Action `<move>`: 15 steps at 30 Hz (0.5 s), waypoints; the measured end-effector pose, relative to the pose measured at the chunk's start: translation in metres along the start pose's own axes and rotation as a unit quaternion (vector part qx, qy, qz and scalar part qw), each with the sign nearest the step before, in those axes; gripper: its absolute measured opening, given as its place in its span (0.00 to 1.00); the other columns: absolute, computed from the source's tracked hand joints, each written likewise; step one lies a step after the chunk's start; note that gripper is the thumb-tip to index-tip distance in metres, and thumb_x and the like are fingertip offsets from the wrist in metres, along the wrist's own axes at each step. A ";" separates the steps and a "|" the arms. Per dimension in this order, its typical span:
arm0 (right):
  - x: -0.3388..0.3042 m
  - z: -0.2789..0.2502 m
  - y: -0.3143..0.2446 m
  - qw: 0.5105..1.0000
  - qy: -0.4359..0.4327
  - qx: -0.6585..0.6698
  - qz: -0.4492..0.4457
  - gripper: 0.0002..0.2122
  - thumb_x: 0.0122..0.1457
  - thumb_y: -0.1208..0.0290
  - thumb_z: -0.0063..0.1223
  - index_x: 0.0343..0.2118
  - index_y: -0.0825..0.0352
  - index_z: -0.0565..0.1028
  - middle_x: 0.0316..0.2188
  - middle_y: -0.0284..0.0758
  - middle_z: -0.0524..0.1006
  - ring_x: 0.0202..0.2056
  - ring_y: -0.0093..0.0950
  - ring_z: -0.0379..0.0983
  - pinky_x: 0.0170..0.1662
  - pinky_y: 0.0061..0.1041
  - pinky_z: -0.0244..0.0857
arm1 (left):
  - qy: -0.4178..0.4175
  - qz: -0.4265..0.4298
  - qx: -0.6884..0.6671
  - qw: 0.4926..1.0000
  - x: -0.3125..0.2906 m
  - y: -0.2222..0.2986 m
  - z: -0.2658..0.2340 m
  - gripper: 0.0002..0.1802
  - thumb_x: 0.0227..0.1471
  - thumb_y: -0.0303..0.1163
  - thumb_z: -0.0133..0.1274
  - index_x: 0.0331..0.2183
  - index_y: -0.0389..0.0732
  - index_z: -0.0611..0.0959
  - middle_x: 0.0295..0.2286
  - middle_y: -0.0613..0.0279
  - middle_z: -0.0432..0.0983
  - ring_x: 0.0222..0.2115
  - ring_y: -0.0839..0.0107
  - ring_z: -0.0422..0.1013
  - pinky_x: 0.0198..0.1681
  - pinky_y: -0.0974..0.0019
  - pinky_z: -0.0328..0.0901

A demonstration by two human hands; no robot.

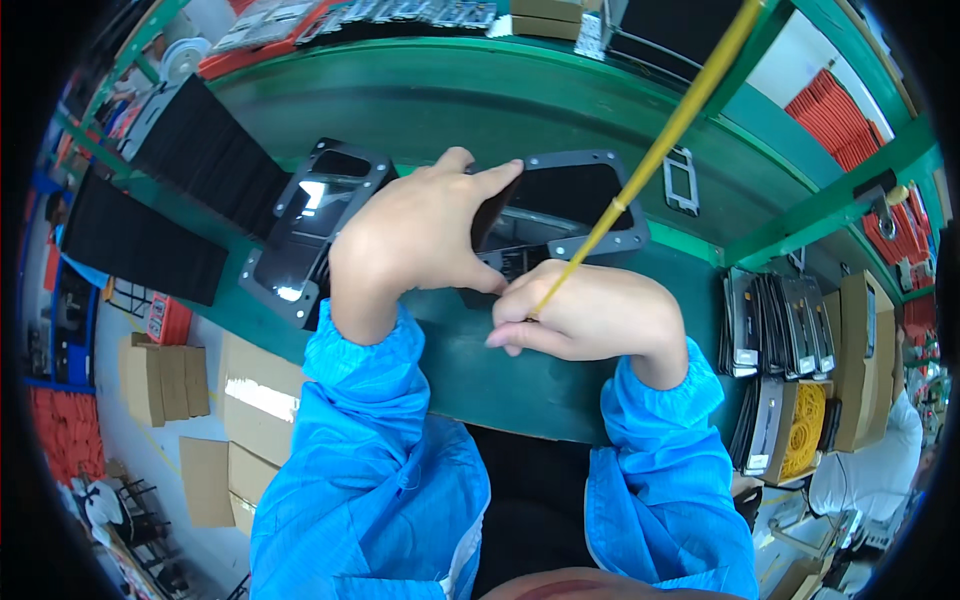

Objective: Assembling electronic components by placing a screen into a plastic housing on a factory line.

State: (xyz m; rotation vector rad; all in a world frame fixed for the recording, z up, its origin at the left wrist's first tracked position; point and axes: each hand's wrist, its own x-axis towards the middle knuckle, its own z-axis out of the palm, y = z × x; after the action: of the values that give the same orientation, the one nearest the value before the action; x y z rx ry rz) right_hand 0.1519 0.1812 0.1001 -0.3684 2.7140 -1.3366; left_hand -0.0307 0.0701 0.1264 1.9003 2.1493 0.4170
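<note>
Gripping: left hand (408, 226) | dark panel (491, 218) between thumb, finger | right hand (598, 312) curled, contents unclear

left grip (415, 222) spread, thumb (480, 277) and forefinger (498, 179) apart, right grip (597, 310) curled, both wrists (364, 312) bent inward

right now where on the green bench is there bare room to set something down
Bare bench lies between the blue sleeves and in a strip between the right hand and upright dark panels. Left side is crowded: black stack, grey-bordered frame.
</note>
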 end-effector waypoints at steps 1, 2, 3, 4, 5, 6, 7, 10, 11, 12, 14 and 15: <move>0.000 -0.001 -0.001 1.000 0.004 -0.011 -0.001 0.14 0.70 0.67 0.51 0.29 0.70 0.79 0.25 0.38 0.81 0.30 0.41 0.80 0.36 0.36 0.73 | 0.005 -0.007 0.005 1.000 -0.001 -0.002 -0.002 0.59 0.28 0.42 0.77 0.65 0.47 0.74 0.52 0.42 0.72 0.47 0.43 0.75 0.50 0.54 0.73; -0.001 -0.002 -0.002 1.000 0.008 -0.020 0.001 0.13 0.71 0.68 0.50 0.30 0.69 0.78 0.24 0.37 0.81 0.29 0.40 0.80 0.36 0.36 0.73 | -0.002 -0.006 -0.011 1.000 0.000 -0.003 -0.003 0.57 0.29 0.43 0.76 0.64 0.46 0.74 0.51 0.42 0.73 0.46 0.43 0.76 0.50 0.54 0.73; -0.001 -0.005 -0.006 1.000 0.004 -0.023 -0.005 0.13 0.71 0.68 0.50 0.30 0.69 0.78 0.24 0.37 0.81 0.29 0.40 0.80 0.36 0.36 0.73 | -0.008 -0.005 -0.026 1.000 0.001 -0.005 -0.004 0.56 0.30 0.44 0.76 0.64 0.44 0.75 0.50 0.42 0.73 0.46 0.43 0.76 0.49 0.55 0.73; -0.001 -0.010 -0.014 0.999 0.042 0.017 0.018 0.14 0.71 0.69 0.49 0.30 0.69 0.78 0.24 0.37 0.81 0.29 0.38 0.81 0.37 0.36 0.74 | -0.014 -0.001 -0.044 0.999 0.001 -0.007 -0.005 0.54 0.31 0.45 0.75 0.63 0.43 0.76 0.49 0.41 0.74 0.46 0.43 0.76 0.49 0.55 0.73; -0.001 -0.014 -0.022 0.994 0.079 0.056 0.040 0.14 0.72 0.69 0.48 0.29 0.69 0.78 0.24 0.36 0.81 0.29 0.36 0.81 0.38 0.36 0.75 | -0.010 -0.003 -0.043 0.999 0.000 -0.011 -0.005 0.54 0.31 0.45 0.75 0.63 0.43 0.76 0.49 0.41 0.74 0.46 0.43 0.76 0.49 0.55 0.73; -0.002 -0.016 -0.026 0.987 0.116 0.095 0.063 0.14 0.72 0.70 0.47 0.29 0.69 0.77 0.24 0.36 0.81 0.28 0.33 0.81 0.40 0.35 0.76 | -0.004 0.010 -0.086 0.996 -0.002 -0.016 -0.005 0.53 0.32 0.45 0.75 0.62 0.41 0.77 0.48 0.42 0.75 0.46 0.43 0.76 0.50 0.55 0.72; -0.004 -0.017 -0.026 0.987 0.114 0.091 0.060 0.14 0.72 0.70 0.47 0.29 0.69 0.77 0.24 0.36 0.81 0.28 0.33 0.81 0.40 0.35 0.76 | 0.001 0.024 -0.128 0.991 -0.004 -0.021 -0.006 0.52 0.32 0.46 0.74 0.61 0.40 0.78 0.48 0.42 0.75 0.46 0.44 0.75 0.51 0.55 0.72; -0.016 -0.021 -0.029 0.985 0.154 0.072 -0.004 0.14 0.72 0.71 0.45 0.29 0.69 0.76 0.24 0.34 0.80 0.28 0.28 0.81 0.45 0.35 0.78 | 0.059 0.033 -0.113 0.991 -0.019 -0.020 -0.020 0.50 0.33 0.46 0.74 0.59 0.39 0.79 0.46 0.43 0.77 0.47 0.45 0.74 0.53 0.55 0.70; -0.019 -0.022 -0.031 0.986 0.154 0.069 -0.007 0.14 0.72 0.71 0.45 0.29 0.69 0.76 0.24 0.34 0.80 0.28 0.28 0.81 0.45 0.35 0.78 | 0.106 0.027 -0.058 0.992 -0.028 -0.015 -0.027 0.49 0.33 0.46 0.75 0.58 0.39 0.80 0.45 0.43 0.77 0.47 0.46 0.74 0.54 0.55 0.69; -0.022 -0.023 -0.034 0.987 0.148 0.061 -0.014 0.14 0.72 0.71 0.45 0.29 0.69 0.76 0.24 0.35 0.80 0.27 0.27 0.81 0.47 0.35 0.78 | 0.152 0.022 -0.001 0.988 -0.036 -0.012 -0.031 0.48 0.33 0.46 0.75 0.58 0.40 0.80 0.45 0.44 0.78 0.48 0.47 0.73 0.55 0.55 0.68; -0.028 -0.025 -0.039 0.989 0.135 0.051 -0.029 0.14 0.72 0.71 0.45 0.29 0.69 0.76 0.24 0.35 0.80 0.27 0.27 0.80 0.50 0.35 0.77 | 0.213 -0.021 0.036 0.976 -0.059 -0.015 -0.036 0.47 0.31 0.46 0.75 0.55 0.38 0.82 0.43 0.45 0.78 0.48 0.48 0.72 0.55 0.54 0.68; -0.034 -0.028 -0.042 0.988 0.139 0.051 -0.031 0.14 0.72 0.71 0.45 0.29 0.69 0.76 0.24 0.35 0.80 0.27 0.27 0.80 0.50 0.35 0.77 | 0.270 -0.061 0.068 0.959 -0.070 -0.018 -0.039 0.46 0.29 0.46 0.74 0.53 0.36 0.83 0.42 0.45 0.78 0.48 0.48 0.71 0.54 0.54 0.68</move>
State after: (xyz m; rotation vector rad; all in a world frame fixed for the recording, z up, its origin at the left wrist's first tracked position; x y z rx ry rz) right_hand 0.1871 0.1864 0.1496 -0.2772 2.8580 -1.6501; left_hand -0.0525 -0.0034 0.1559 1.8665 2.6790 0.8687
